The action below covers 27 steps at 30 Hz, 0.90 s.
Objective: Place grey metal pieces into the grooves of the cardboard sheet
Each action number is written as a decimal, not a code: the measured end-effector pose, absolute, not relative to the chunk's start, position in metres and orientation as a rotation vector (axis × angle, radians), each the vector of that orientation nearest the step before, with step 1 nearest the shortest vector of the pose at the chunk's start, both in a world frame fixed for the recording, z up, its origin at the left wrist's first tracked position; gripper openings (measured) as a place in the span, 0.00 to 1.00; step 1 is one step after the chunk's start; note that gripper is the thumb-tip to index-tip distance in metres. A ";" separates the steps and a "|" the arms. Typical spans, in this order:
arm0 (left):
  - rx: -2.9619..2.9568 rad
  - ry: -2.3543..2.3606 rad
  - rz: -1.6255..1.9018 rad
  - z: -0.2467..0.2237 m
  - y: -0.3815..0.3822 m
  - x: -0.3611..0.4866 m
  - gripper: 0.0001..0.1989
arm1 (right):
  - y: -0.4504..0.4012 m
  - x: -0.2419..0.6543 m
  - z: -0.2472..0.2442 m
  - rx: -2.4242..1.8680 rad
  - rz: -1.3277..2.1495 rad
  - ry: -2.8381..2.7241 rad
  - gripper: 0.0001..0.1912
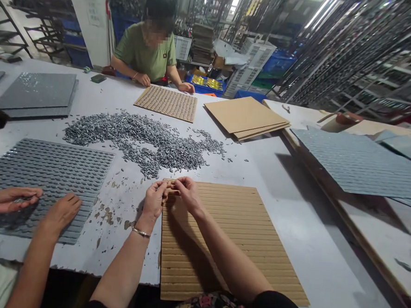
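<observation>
A tan corrugated cardboard sheet (228, 230) with raised parallel ridges lies in front of me on the white table. Both hands meet over its far left corner. The fingers of my left hand (155, 198) are pinched together, and a bracelet circles that wrist. Close by on the right, my right hand (188, 194) is pinched too, thumb and fingers towards the left one. Thin tan edges show between the fingertips, but what they grip is too small to tell. Just beyond lies a wide pile of small dark grey, seed-shaped pieces (150, 139).
At left, a co-worker's hands (61, 212) rest on a grey sheet covered in rows of pieces (51, 168). Opposite, another person handles a tan sheet with dark pieces (167, 103). Plain cardboard sheets (246, 114) lie at the back; grey-blue ridged sheets (361, 159) at right.
</observation>
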<state>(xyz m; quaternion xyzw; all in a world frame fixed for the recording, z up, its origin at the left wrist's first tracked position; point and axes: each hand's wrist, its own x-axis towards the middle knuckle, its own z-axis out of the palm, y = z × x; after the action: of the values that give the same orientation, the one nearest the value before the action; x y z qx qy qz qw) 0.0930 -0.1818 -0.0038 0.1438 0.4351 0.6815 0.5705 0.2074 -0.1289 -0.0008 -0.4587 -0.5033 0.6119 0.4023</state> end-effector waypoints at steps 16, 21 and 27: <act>0.180 0.926 1.621 0.002 -0.181 0.069 0.11 | -0.098 0.221 -0.008 -1.292 1.189 -1.910 0.10; 0.214 0.878 1.575 0.003 -0.183 0.070 0.13 | -0.090 0.221 -0.006 -1.390 1.081 -2.030 0.08; 0.238 0.885 1.571 -0.001 -0.182 0.074 0.13 | -0.088 0.209 -0.001 -1.468 0.951 -2.107 0.04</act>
<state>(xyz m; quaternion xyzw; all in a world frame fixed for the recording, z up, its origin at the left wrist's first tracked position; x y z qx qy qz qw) 0.0737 -0.1819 -0.0009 0.1033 0.3839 0.6817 0.6142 0.2092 -0.0877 -0.0007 -0.5253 -0.7538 0.3404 0.1999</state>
